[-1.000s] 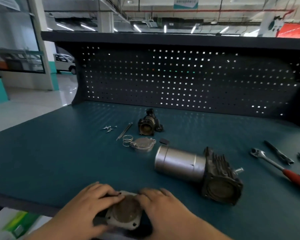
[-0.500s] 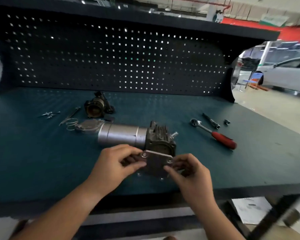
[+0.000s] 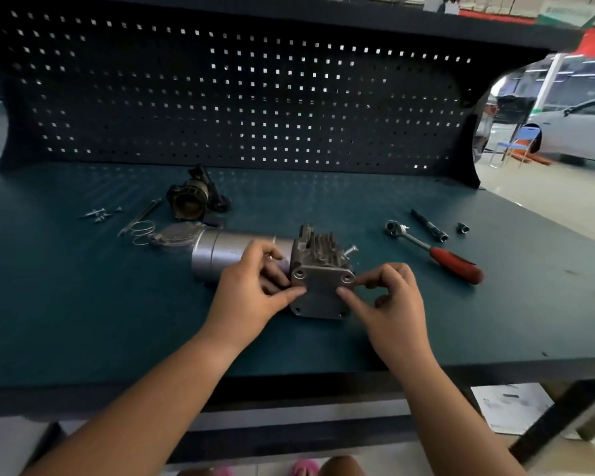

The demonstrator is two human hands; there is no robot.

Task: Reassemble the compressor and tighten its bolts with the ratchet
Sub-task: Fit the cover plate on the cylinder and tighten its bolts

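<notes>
The compressor [image 3: 241,250], a silver motor cylinder with a finned grey head, lies in the middle of the green bench. A square grey cover plate [image 3: 322,290] with corner bolt holes sits against the open face of the head. My left hand [image 3: 255,286] pinches the plate's left edge and my right hand [image 3: 385,300] pinches its right edge. The ratchet [image 3: 433,252] with a red handle lies to the right, untouched. Loose bolts [image 3: 98,214] lie at the far left.
A black valve housing [image 3: 194,195], a round cover [image 3: 179,235], a spring [image 3: 141,231] and a long pin [image 3: 141,216] lie left of the compressor. An extension bar [image 3: 428,224] and a socket [image 3: 462,228] lie beyond the ratchet. A pegboard [image 3: 241,91] backs the bench.
Both hands lifted the cover plate from the bench's near edge and brought it up against the compressor head. The view has turned to the right.
</notes>
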